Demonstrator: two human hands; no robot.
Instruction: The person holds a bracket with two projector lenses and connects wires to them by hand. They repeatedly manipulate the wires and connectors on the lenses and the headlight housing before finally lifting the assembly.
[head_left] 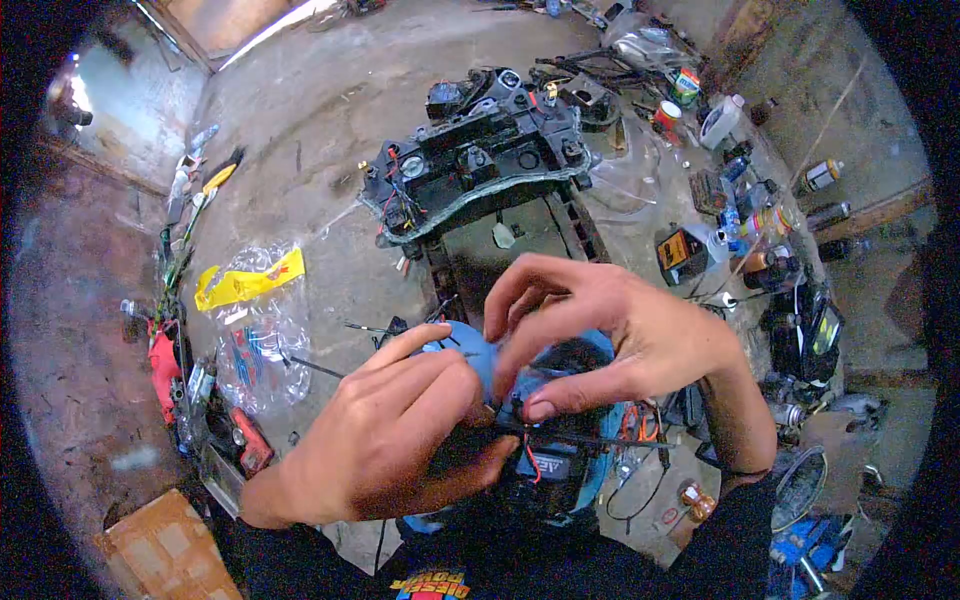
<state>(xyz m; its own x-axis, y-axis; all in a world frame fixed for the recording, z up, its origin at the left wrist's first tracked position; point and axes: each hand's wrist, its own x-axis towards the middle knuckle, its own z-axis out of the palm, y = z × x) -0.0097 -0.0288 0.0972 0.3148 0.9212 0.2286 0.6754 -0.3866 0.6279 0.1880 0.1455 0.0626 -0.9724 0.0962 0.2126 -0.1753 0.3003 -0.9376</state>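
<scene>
My left hand is closed, its thumb and fingers curled round something mostly hidden behind them. From its far side sticks out a thin black strip. My right hand arches over the same spot, thumb and index fingertip almost meeting at a small dark part; the other fingers are bent and slightly blurred. Just below the fingertips is a black box with pale lettering, and a short red wire runs down to it. Dark cable stretches rightward. Blue fabric shows behind my hands.
A black headlight-like housing with exposed wires lies ahead on the concrete floor. Clear plastic bags, one with a yellow label, lie left near a red tool. Bottles, cans and a black-and-orange box crowd the right. Cardboard lies lower left.
</scene>
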